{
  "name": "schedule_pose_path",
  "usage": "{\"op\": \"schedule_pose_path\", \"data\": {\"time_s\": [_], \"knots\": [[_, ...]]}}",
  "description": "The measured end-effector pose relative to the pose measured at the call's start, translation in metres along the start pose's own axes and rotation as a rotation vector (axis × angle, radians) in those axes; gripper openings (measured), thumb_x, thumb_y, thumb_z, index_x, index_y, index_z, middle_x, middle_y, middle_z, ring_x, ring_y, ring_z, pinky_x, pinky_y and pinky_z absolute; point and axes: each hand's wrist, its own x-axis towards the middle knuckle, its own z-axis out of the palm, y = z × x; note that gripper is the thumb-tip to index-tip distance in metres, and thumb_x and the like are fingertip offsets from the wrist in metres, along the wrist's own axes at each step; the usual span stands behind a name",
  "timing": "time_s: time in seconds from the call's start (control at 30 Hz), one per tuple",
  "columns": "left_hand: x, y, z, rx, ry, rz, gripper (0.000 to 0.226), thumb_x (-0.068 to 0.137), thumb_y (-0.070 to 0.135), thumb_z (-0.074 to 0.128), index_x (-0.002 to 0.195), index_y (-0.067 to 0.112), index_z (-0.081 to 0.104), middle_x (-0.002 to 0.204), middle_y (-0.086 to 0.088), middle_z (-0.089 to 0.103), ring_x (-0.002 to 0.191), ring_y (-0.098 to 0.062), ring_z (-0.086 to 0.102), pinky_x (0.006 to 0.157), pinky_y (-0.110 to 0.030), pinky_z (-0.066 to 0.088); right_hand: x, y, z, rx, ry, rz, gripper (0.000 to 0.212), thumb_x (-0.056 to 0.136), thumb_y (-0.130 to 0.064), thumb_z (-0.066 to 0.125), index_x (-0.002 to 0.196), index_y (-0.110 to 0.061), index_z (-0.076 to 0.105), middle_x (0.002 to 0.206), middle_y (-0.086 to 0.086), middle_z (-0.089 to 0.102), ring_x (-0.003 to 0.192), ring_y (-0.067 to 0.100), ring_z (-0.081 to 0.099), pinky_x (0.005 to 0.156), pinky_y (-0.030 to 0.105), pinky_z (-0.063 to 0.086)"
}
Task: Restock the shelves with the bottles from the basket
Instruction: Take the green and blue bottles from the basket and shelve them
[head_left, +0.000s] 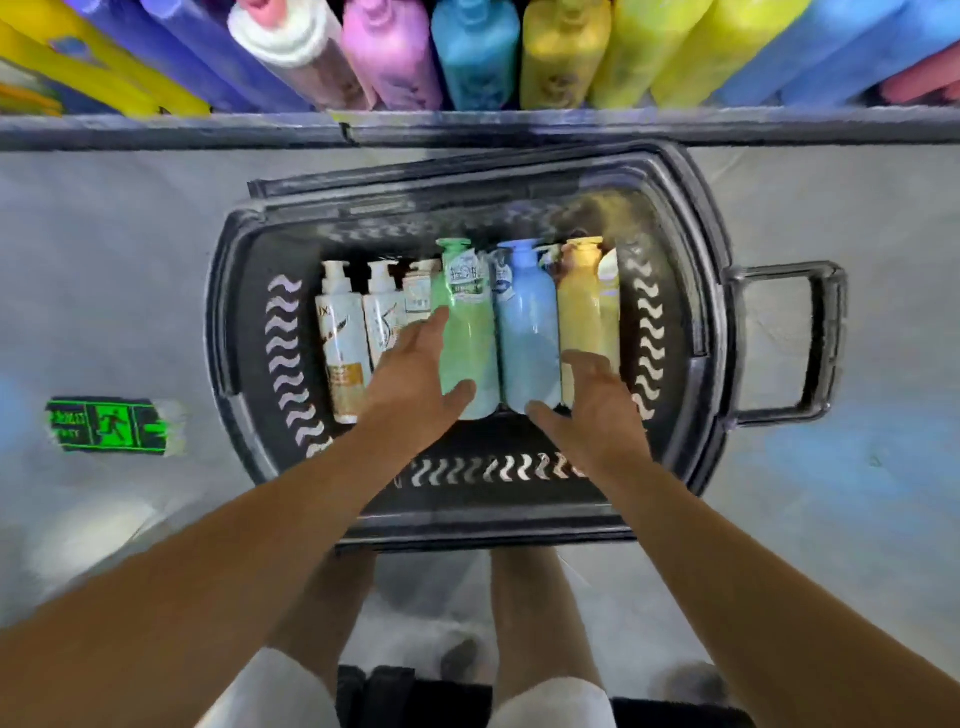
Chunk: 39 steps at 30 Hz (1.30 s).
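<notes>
A black basket (244, 332) stands on the floor below the shelf (467, 127). Several bottles lie in it side by side: white ones (340, 338) at the left, then a green bottle (470, 332), a blue bottle (527, 332) and a yellow bottle (579, 317). My left hand (415, 374) reaches over the green bottle's left side with fingers straight and thumb spread onto its lower end. My right hand (587, 395) hovers over the lower ends of the blue and yellow bottles, fingers relaxed. Neither hand grips a bottle.
The shelf holds a row of coloured bottles, among them pink (389, 52), blue (478, 52) and yellow (561, 52). The basket's handle (821, 343) sticks out to the right. A green exit sticker (109, 423) lies on the grey floor. My legs stand behind the basket.
</notes>
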Motion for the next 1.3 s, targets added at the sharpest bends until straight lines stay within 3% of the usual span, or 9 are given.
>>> {"op": "schedule_pose_path", "data": {"time_s": [0.13,0.33,0.47,0.6,0.83,1.0,1.1,1.2,1.3], "knots": [[0.041,-0.001,0.038,-0.174,0.136,-0.106,0.102,0.081,0.039,0.074,0.156,0.032,0.005,0.153,-0.010,0.031,0.119,-0.031,0.055,0.088,-0.033,0.043,0.033,0.010,0.020,0.058,0.083,-0.076,0.063,0.085,-0.034,0.072,0.138,-0.011,0.047,0.140,0.007,0.046,0.121,0.026,0.051,0.094,0.030,0.042],[0.068,0.016,0.074,-0.216,0.230,-0.313,0.120,0.071,0.049,0.080,0.147,0.048,-0.013,0.153,-0.011,0.029,0.128,-0.047,0.044,0.097,-0.059,0.046,0.048,0.018,0.030,0.165,0.188,-0.091,0.049,0.087,-0.028,0.071,0.130,-0.010,0.054,0.132,0.005,0.050,0.105,0.021,0.060,0.087,0.039,0.053],[0.073,0.016,0.080,-0.256,0.289,-0.343,0.125,0.067,0.045,0.085,0.148,0.048,-0.010,0.140,-0.009,0.043,0.125,-0.042,0.046,0.094,-0.056,0.047,0.053,0.019,0.030,0.169,0.227,-0.101,0.047,0.087,-0.024,0.071,0.129,-0.009,0.055,0.129,0.005,0.052,0.101,0.019,0.061,0.082,0.035,0.053],[0.067,0.002,0.069,-0.397,0.273,-0.244,0.120,0.065,0.037,0.086,0.147,0.052,0.000,0.132,-0.005,0.052,0.117,-0.031,0.056,0.091,-0.043,0.051,0.063,0.007,0.030,0.133,0.235,-0.090,0.058,0.085,-0.019,0.072,0.136,-0.007,0.049,0.137,0.009,0.048,0.118,0.024,0.053,0.097,0.023,0.040],[0.039,-0.040,0.042,-0.525,0.237,-0.119,0.119,0.050,0.055,0.079,0.147,0.054,0.010,0.122,0.026,0.050,0.107,-0.005,0.049,0.078,-0.015,0.039,0.089,-0.030,0.064,-0.265,0.238,-0.004,0.100,0.087,-0.036,0.070,0.155,-0.004,0.005,0.159,0.014,0.017,0.133,0.032,0.028,0.110,0.037,0.020],[0.034,-0.076,0.030,-0.478,0.214,-0.095,0.116,0.060,0.038,0.087,0.147,0.053,0.012,0.120,0.025,0.052,0.106,-0.007,0.054,0.081,-0.022,0.044,0.103,-0.035,0.072,-0.268,0.326,0.130,0.103,0.081,-0.041,0.075,0.155,-0.012,0.010,0.148,0.015,0.027,0.126,0.031,0.034,0.106,0.036,0.029],[0.034,-0.092,0.027,-0.486,0.196,-0.086,0.114,0.061,0.038,0.086,0.147,0.056,0.013,0.126,0.027,0.051,0.107,-0.004,0.053,0.076,-0.013,0.041,0.103,-0.036,0.079,-0.330,0.327,0.147,0.106,0.079,-0.049,0.075,0.154,-0.014,0.010,0.148,0.016,0.026,0.128,0.032,0.032,0.107,0.035,0.024],[0.033,-0.100,0.026,-0.501,0.186,-0.081,0.115,0.060,0.039,0.086,0.147,0.056,0.013,0.127,0.023,0.054,0.107,-0.007,0.055,0.079,-0.021,0.047,0.102,-0.043,0.092,-0.317,0.326,0.185,0.110,0.080,-0.051,0.074,0.155,-0.012,0.003,0.153,0.018,0.020,0.134,0.034,0.027,0.114,0.038,0.019],[0.031,-0.103,0.026,-0.529,0.169,-0.083,0.115,0.057,0.040,0.084,0.145,0.059,0.013,0.118,0.028,0.054,0.098,0.001,0.056,0.071,-0.016,0.043,0.103,-0.050,0.099,-0.311,0.339,0.212,0.105,0.080,-0.048,0.076,0.154,-0.021,0.007,0.154,0.016,0.020,0.133,0.035,0.029,0.111,0.041,0.031]]}}
